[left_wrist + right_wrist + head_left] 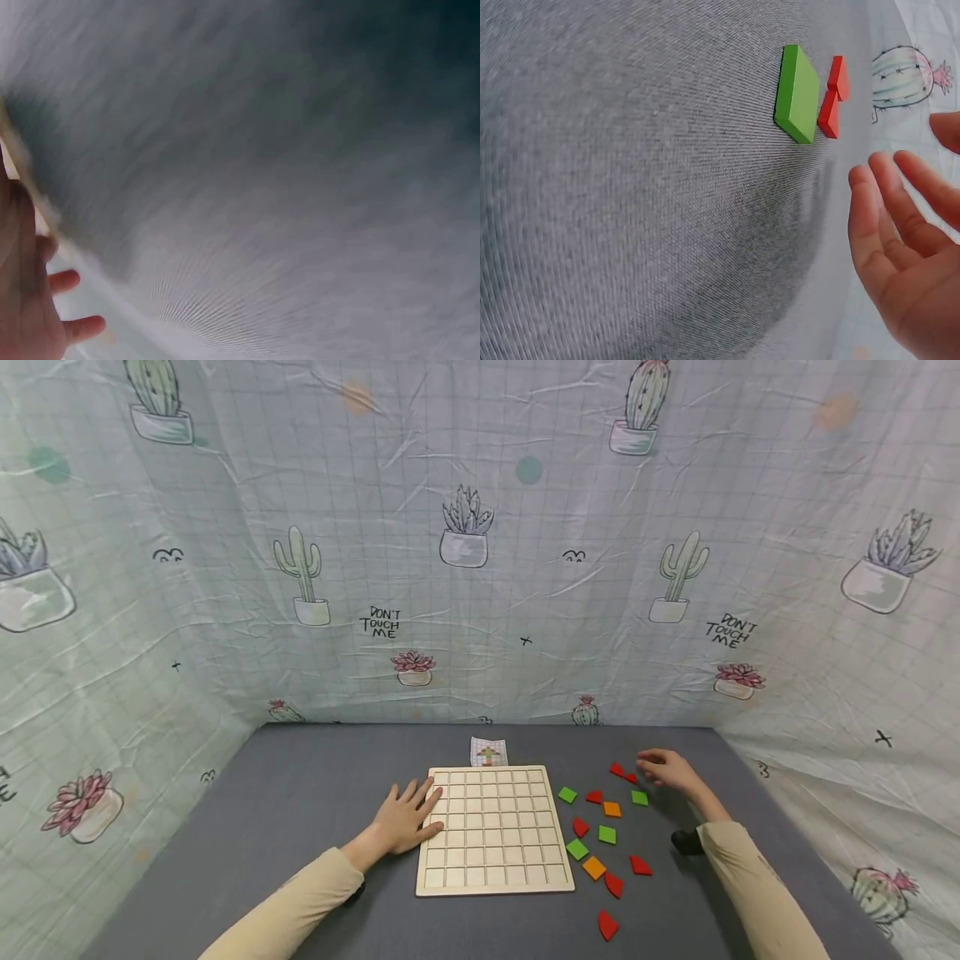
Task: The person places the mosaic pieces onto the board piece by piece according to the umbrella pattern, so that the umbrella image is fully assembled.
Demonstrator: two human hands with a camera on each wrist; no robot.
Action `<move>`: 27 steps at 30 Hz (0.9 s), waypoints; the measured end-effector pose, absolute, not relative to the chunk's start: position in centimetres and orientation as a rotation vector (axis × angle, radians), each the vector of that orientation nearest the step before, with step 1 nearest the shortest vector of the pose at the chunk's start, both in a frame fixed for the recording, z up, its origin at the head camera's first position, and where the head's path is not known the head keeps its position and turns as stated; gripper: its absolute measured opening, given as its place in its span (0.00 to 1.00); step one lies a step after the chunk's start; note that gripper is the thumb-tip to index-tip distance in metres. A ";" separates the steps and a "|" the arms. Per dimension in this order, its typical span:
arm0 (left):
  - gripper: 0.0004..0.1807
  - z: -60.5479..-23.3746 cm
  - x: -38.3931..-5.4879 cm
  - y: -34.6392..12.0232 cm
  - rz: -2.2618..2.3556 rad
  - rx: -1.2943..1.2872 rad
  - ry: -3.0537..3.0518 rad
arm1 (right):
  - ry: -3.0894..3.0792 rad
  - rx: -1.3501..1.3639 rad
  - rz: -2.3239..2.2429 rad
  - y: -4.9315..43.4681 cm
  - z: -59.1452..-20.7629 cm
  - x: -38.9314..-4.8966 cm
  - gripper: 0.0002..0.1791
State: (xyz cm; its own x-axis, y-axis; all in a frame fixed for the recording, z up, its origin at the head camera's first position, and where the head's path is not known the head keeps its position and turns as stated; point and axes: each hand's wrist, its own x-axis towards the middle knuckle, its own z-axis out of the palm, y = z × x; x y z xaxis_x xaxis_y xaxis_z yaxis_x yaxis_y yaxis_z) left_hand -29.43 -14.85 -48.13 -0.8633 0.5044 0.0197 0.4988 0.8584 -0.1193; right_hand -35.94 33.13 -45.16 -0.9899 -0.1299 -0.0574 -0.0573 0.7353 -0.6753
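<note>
My left hand rests with spread fingers on the left edge of a pale wooden grid board. In the left wrist view, part of that hand shows at the lower left beside the board's edge. My right hand is over the right part of the table, fingers relaxed, thumb apart and nothing between them. Nearest to it lie two small red pieces that touch at a corner, and a green square tile. The right wrist view shows the green tile beside the red pieces, apart from the fingertips.
Right of the board lie several more tiles: green squares, orange squares and red rounded wedges. A small card with a coloured pattern lies behind the board. A printed cloth hangs around the grey table.
</note>
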 end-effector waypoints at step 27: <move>0.35 -48.3 -28.8 -14.2 0.370 -0.772 -2.888 | 2.701 -0.039 -1.116 33.4 -47.1 -36.3 0.20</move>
State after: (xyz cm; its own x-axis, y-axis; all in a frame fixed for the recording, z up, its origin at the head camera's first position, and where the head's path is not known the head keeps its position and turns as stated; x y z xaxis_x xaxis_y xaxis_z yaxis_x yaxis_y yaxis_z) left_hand -28.82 -14.20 -48.29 -0.8607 0.5055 0.0611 0.4738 0.8390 -0.2675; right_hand -36.34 33.40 -47.07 -0.9759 -0.1069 -0.1904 0.0586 0.7116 -0.7001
